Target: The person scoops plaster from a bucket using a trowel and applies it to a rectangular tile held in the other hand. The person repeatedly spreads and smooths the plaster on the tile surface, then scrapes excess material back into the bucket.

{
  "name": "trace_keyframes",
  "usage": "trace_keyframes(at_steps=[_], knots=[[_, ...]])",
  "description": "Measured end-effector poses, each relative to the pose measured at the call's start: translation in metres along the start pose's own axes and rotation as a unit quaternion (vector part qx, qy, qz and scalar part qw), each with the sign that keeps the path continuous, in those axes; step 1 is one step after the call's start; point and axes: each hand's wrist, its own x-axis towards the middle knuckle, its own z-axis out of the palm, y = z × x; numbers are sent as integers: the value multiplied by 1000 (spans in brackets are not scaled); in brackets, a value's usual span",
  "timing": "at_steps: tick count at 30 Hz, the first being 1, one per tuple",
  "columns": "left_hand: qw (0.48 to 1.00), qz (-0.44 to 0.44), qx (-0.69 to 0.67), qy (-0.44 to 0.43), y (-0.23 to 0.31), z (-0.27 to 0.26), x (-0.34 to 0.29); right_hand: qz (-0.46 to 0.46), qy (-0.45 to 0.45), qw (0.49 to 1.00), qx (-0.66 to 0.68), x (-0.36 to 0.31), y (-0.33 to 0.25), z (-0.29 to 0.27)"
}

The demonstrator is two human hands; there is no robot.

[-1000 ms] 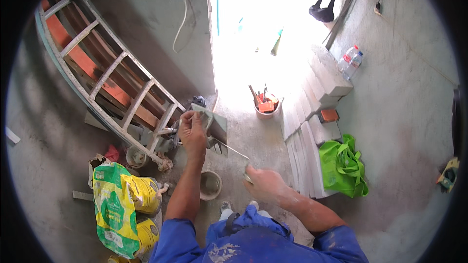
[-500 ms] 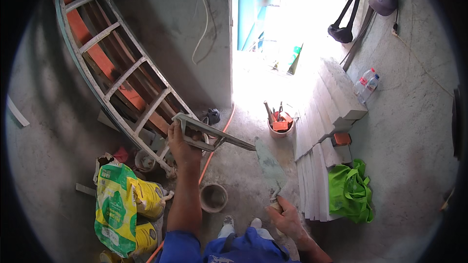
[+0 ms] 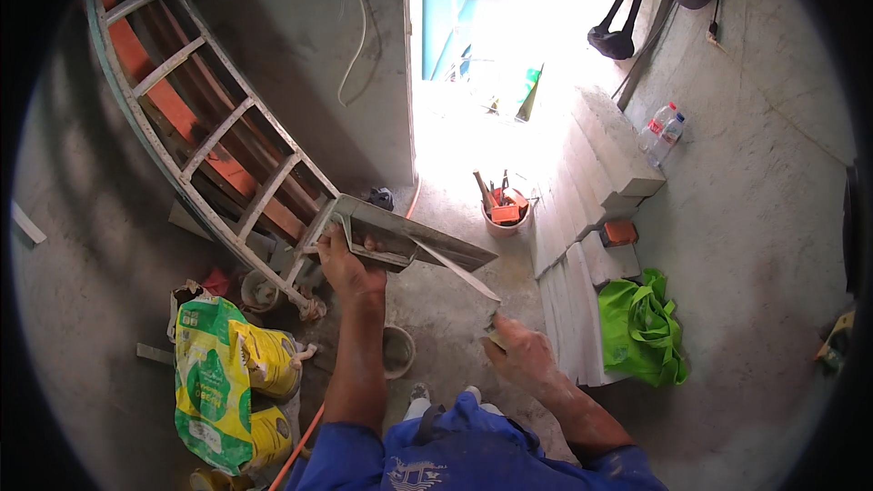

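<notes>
My left hand grips the handle of a long plastering float, held out in front of me, its flat plate slanting down to the right. A pointed trowel is in my right hand, fingers closed around its handle. Its blade appears nearly edge-on and lies across the float's plate, seemingly touching it. Below the float, a round bucket stands on the floor, partly hidden by my left forearm.
A ladder leans at left over orange boards. Yellow-green bags stand at lower left. A tool bucket is ahead, near the bright doorway. White slabs, a green bag and bottles line the right side.
The trowel blade has turned from broad face to nearly edge-on and come up across the float. My right hand has risen. The float has tilted, showing more of its plate.
</notes>
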Motion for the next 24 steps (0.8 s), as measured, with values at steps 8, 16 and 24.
trace_keyframes(at_steps=[8,16,24], knots=[[995,79,7,54,56,-15,18,257,-103,961,10,-76,153,21],[994,-72,-66,55,26,-22,18,180,162,894,376,-4,54,8],[977,-183,-81,80,-10,-23,-9,34,235,811,534,42,33,-23]])
